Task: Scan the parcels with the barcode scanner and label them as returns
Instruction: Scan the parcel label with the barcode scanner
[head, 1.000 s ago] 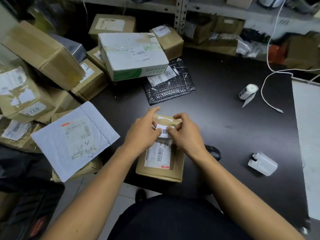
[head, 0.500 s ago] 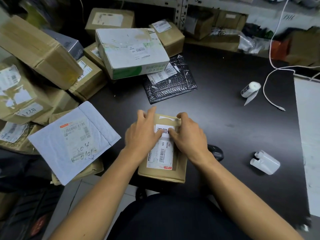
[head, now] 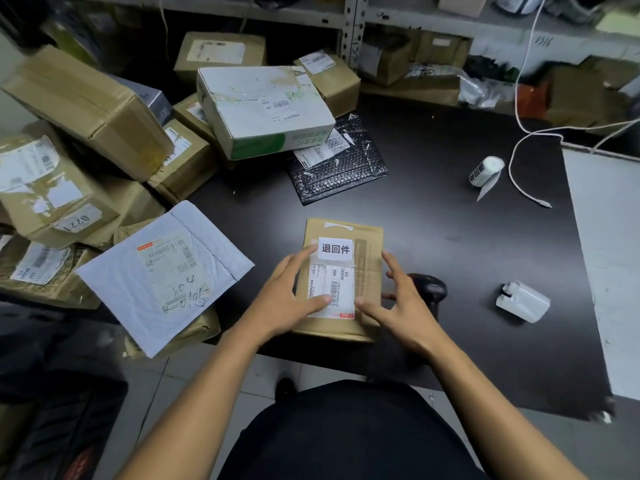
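Observation:
A small brown parcel (head: pixel 367 306) lies on the dark table (head: pixel 450 244) right in front of me. A white return label (head: pixel 335 249) with black characters is stuck on its top, above the shipping label (head: pixel 337 289). My left hand (head: pixel 285 301) rests on the parcel's left side, fingers spread, thumb on the shipping label. My right hand (head: pixel 398 304) lies at the right side, fingers apart, thumb tip on the parcel top. Neither hand grips anything. The black barcode scanner (head: pixel 431 289) lies just right of the parcel, partly hidden by my right hand.
A label roll (head: pixel 485 171) and a white cable (head: pixel 519 147) lie at the far right. A white plastic device (head: pixel 523 301) sits to the right. A white mailer (head: pixel 162 275), a black bubble mailer (head: pixel 341 173) and several stacked cardboard boxes (head: pixel 86 105) fill the left and back.
Both hands held the white label over the parcel, pressed it down, then slid back toward me and apart, uncovering the stuck label.

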Motion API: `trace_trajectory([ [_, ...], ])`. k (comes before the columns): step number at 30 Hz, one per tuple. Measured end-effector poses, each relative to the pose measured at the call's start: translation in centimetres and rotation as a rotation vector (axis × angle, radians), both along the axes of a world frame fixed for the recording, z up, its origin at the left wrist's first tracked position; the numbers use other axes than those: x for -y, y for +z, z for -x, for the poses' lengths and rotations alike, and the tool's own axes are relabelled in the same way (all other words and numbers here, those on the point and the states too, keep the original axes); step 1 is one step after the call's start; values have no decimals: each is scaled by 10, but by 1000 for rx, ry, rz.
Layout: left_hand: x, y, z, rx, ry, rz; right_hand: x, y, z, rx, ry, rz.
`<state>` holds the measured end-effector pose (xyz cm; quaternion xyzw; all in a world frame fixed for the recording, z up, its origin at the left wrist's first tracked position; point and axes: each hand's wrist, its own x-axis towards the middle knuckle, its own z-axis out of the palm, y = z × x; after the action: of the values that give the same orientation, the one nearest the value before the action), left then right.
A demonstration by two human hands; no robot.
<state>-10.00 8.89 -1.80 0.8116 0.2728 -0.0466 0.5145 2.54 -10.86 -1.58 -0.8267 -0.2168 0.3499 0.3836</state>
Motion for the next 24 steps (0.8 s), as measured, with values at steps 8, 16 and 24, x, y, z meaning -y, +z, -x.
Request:
trace_trajectory([
  [8, 3, -8, 20, -12, -48, 131, -2, 4, 18, -128, -14, -8],
  [16, 42, 7, 61, 70, 68, 106, 28, 11, 39, -99, 74, -128],
  [24, 148, 8, 140, 75, 465, 121, 64, 9, 60, -135, 486, -125],
])
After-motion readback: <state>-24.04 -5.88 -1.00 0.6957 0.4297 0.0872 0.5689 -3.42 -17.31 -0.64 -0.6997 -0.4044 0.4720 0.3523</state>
